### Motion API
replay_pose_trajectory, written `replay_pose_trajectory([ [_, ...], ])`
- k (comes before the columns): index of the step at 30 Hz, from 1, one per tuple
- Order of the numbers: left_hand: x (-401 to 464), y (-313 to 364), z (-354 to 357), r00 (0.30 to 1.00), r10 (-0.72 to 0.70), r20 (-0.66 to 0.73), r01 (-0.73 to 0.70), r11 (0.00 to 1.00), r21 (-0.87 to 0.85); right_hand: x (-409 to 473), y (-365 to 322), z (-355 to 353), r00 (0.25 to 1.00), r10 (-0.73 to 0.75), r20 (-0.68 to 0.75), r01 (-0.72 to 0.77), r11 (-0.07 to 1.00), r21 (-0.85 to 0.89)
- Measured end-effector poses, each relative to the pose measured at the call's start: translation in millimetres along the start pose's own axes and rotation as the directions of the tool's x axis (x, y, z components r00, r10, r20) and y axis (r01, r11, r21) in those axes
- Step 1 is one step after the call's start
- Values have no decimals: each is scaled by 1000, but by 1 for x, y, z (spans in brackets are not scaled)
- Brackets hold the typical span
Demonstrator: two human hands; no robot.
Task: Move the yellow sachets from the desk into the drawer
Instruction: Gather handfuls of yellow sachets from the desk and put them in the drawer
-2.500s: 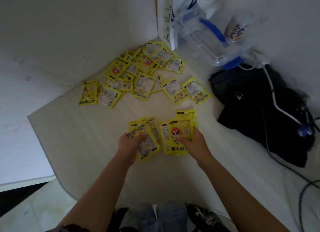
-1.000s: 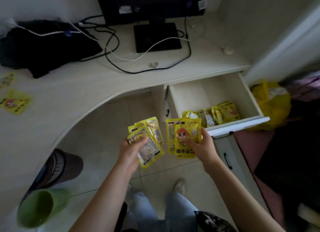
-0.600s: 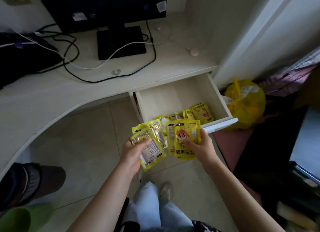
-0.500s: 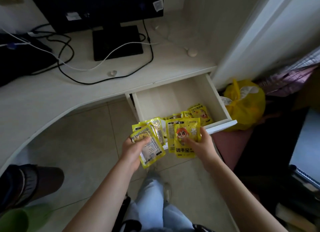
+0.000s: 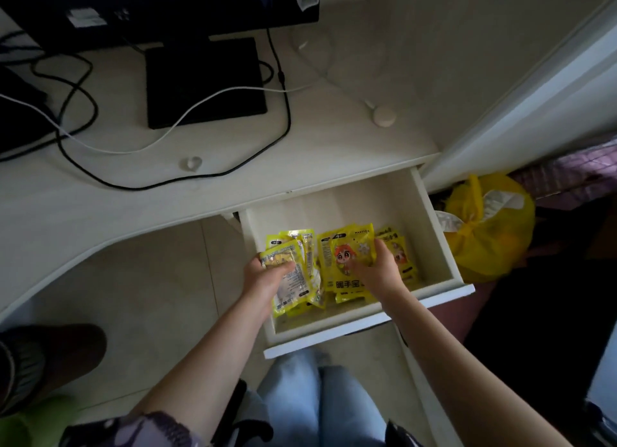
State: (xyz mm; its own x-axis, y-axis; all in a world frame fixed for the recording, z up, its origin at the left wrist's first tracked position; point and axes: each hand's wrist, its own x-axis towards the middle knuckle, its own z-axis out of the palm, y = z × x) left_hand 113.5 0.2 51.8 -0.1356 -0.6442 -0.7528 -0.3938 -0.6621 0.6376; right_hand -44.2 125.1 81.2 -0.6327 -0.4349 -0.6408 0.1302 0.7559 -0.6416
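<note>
Both bare hands reach over the open white wooden drawer [image 5: 434, 232], which is pulled out from under the pale wood-grain desk [image 5: 100, 212]. The left hand [image 5: 263, 279] grips a fanned bundle of glossy yellow sachets [image 5: 293, 273], thumb curled over the top one, whose printed back faces up; about three sachets show in this bundle, though the overlap hides the exact count. The right hand [image 5: 377, 273] grasps a second bundle of yellow sachets [image 5: 347, 256], at least two, the front one showing a red-haired cartoon figure and large characters below it. Both bundles are inside the outline of the drawer; whether they touch its floor cannot be told. Behind the right hand, more loose yellow sachets [image 5: 397, 246] lie in the drawer toward its right wall, at least two, too overlapped to count. On the desk stand one black monitor [image 5: 160, 9] on a flat black rectangular base [image 5: 203, 79], one black cable [image 5: 287, 119], one white cable [image 5: 187, 112], one small clear ring-shaped object [image 5: 191, 163] and one small round beige puck [image 5: 384, 115]. One knotted yellow plastic bag [image 5: 490, 236] sits on the floor just right of the drawer.
</note>
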Motion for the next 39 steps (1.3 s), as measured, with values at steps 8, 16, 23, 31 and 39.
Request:
replay_pose_trajectory([
  [8,49,-3,32,992,-96,-84,105,988,113,67,2,16,996,82,18,-79,988,-136],
  [16,86,-5,58,975,-136,-175,150,986,69,114,10,38,998,-19,66,37,956,-290],
  [23,104,-6,54,972,-124,-198,159,973,169,133,17,47,991,19,132,23,950,-312],
  [31,78,0,50,984,30,-177,45,913,406,126,6,28,983,-31,181,103,910,-402],
  [39,33,0,40,980,150,-128,-61,846,530,102,-10,1,975,-85,204,168,885,-435],
])
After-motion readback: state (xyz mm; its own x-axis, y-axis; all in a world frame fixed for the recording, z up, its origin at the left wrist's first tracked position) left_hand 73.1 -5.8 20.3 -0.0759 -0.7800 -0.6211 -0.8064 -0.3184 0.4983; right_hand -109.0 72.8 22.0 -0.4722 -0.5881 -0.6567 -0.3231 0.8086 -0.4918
